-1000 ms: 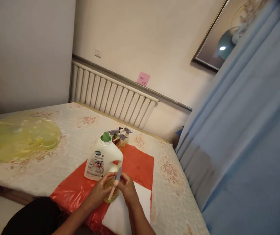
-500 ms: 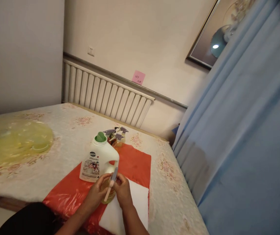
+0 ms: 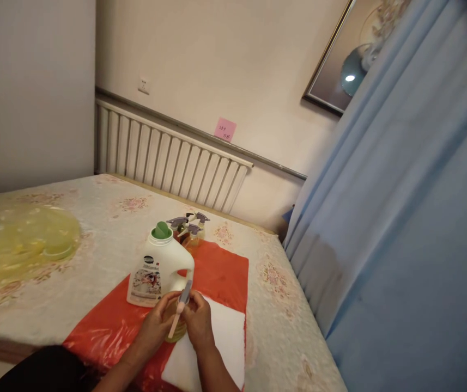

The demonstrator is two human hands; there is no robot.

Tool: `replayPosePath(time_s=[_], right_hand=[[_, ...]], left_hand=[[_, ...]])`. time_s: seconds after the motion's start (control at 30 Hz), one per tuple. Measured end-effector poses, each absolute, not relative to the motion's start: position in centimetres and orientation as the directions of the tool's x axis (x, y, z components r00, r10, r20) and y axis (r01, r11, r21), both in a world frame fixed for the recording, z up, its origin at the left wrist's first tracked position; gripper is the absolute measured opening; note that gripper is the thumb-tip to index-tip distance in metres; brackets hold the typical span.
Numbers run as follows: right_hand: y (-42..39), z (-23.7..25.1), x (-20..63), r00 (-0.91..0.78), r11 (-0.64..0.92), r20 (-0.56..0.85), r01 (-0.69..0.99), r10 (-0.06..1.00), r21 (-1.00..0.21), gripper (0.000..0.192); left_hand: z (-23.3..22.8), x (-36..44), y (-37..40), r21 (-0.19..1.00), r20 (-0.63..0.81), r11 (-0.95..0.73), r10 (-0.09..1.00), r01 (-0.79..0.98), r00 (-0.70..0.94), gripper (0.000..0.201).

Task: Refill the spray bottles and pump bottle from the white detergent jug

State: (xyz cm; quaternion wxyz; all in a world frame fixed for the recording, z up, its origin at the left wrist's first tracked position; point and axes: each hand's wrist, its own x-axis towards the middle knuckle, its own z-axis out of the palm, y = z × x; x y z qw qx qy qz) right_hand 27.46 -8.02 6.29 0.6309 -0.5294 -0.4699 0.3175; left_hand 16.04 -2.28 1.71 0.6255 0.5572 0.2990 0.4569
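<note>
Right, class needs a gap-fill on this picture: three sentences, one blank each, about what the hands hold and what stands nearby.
1. The white jug beside the hands has a ______ cap.
2. The left hand and right hand hold a small bottle of ______ liquid, with a thin tube at its mouth.
3. The jug stands on a ______ plastic sheet laid over the flowered cloth.

Missing words: green; yellow; red

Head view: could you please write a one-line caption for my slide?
Both hands, left hand and right hand, hold a small bottle and its pump tube beside a white jug.
</note>
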Motion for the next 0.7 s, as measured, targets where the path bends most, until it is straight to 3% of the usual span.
replayPosePath(time_s=[0.17,0.4,0.57,0.7], right_hand=[[-8.1,6.8,27.1,0.365,0.219,0.246,0.115,0.898,-0.969,0.023],[-8.2,6.8,26.9,0.390,0.194,0.245,0.165,0.888,-0.967,0.018],[-8.2,6.6,26.9,0.403,0.183,0.259,0.218,0.878,-0.959,0.019],[-8.2,6.7,26.7,0.406,0.174,0.279,0.277,0.870,-0.945,0.016]], left_hand=[[2.1,15.7,-2.1,0.972,0.125,-0.019,0.889,-0.236,0.441,0.048],[0.2,14.2,-1.6,0.983,0.156,-0.107,0.921,-0.151,0.358,0.054],[-1.6,11.3,-1.3,0.965,0.170,-0.203,0.967,0.168,0.191,0.036],[-2.5,9.0,-0.6,0.845,0.215,-0.271,0.962,0.461,0.170,0.031]])
